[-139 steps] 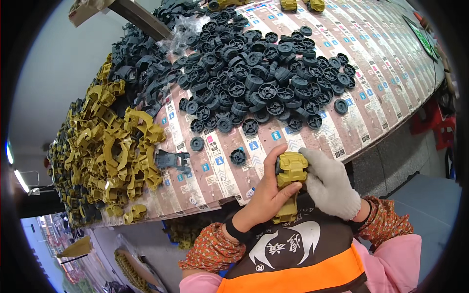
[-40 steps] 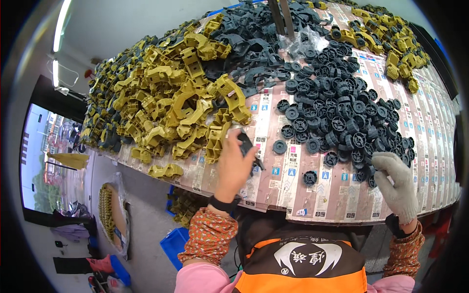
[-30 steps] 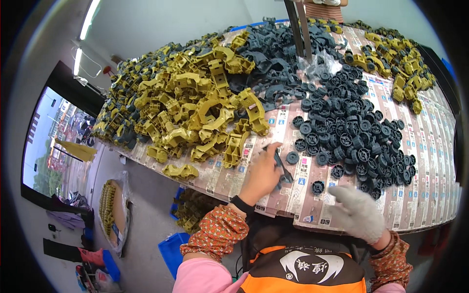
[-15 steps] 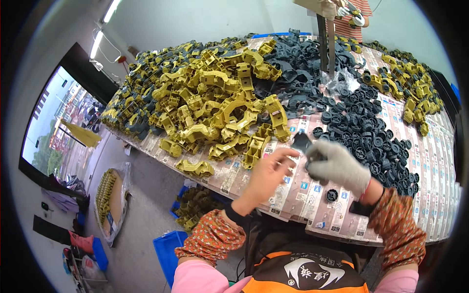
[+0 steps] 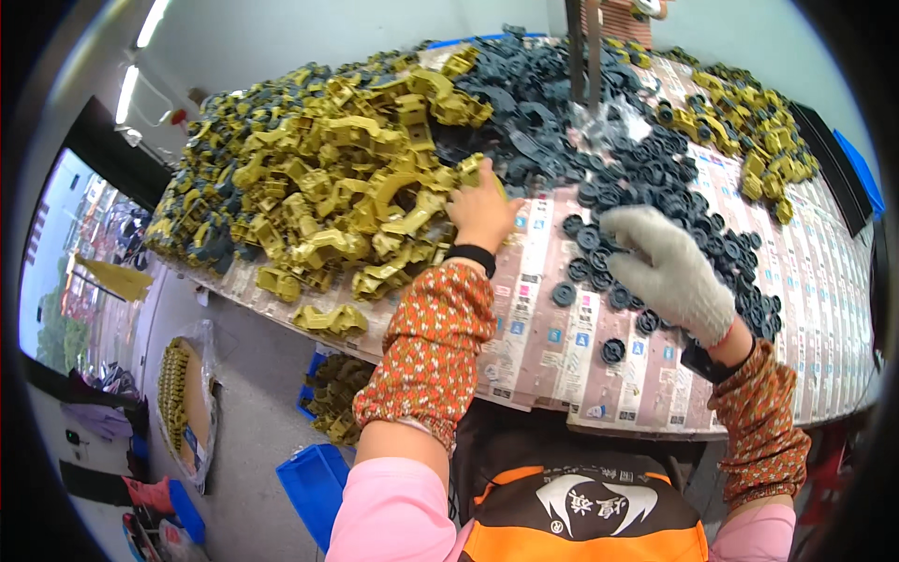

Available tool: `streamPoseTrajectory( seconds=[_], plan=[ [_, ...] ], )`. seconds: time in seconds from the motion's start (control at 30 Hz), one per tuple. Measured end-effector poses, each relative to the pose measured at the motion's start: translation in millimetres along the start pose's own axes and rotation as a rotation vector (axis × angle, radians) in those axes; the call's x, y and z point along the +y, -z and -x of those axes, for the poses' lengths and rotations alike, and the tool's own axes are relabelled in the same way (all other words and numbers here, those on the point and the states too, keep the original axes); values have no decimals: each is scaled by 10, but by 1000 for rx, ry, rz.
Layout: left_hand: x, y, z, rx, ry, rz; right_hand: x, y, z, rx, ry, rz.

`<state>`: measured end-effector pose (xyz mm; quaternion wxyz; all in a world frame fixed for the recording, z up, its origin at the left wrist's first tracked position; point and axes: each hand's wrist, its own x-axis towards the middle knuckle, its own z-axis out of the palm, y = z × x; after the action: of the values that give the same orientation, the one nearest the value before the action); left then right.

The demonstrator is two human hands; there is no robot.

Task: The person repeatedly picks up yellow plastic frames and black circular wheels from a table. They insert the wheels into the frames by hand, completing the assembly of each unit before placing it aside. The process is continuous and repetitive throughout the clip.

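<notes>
My bare left hand (image 5: 482,211) has its fingers closed around a yellow plastic toy-vehicle body part (image 5: 473,170) at the right edge of a heap of similar yellow parts (image 5: 328,183). The underside of that grip is hidden. My right hand (image 5: 670,267), in a grey-white knit glove, hovers over the near left side of a pile of small dark wheels (image 5: 698,201). Its thumb and fingers are apart, and nothing shows between them. Single wheels lie beside it, one loose wheel (image 5: 612,351) nearest to me.
Dark plastic parts (image 5: 524,117) are heaped at the back, beside an upright metal post (image 5: 585,56) and clear plastic film (image 5: 613,126). More yellow assemblies (image 5: 758,140) lie at the far right. Blue bins (image 5: 314,487) stand on the floor at left. Another person (image 5: 618,23) is behind the table.
My left hand has moved away from my right, forward to the yellow heap. My right hand has opened and shifted over the wheels. The dark piece between the hands is no longer seen there.
</notes>
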<state>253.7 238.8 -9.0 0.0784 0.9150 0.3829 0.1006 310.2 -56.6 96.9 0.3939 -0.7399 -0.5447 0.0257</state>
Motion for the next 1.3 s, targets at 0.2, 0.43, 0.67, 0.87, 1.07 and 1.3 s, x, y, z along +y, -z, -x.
streamPoseTrajectory(
  seconds=[0.2, 0.43, 0.67, 0.87, 1.07, 1.3],
  plan=[
    [29, -160, -91, 87, 113, 315, 445, -170, 639, -111, -79, 154],
    [-97, 585, 429, -212, 11, 1649, 224, -790, 203, -281, 106, 482],
    [-575, 855, 1535, -477, 84, 2100, 119, -1088, 190, -491, 187, 638],
    [-502, 557, 2023, -567, 86, 2003, 123, -688, 429, -182, -9, -3],
    [-257, 373, 2338, -758, 145, 1818, -172, -330, 741, -153, -604, -924],
    [265, 226, 2624, -687, 42, 1551, -158, -405, 1201, 108, -538, -1056]
  ],
)
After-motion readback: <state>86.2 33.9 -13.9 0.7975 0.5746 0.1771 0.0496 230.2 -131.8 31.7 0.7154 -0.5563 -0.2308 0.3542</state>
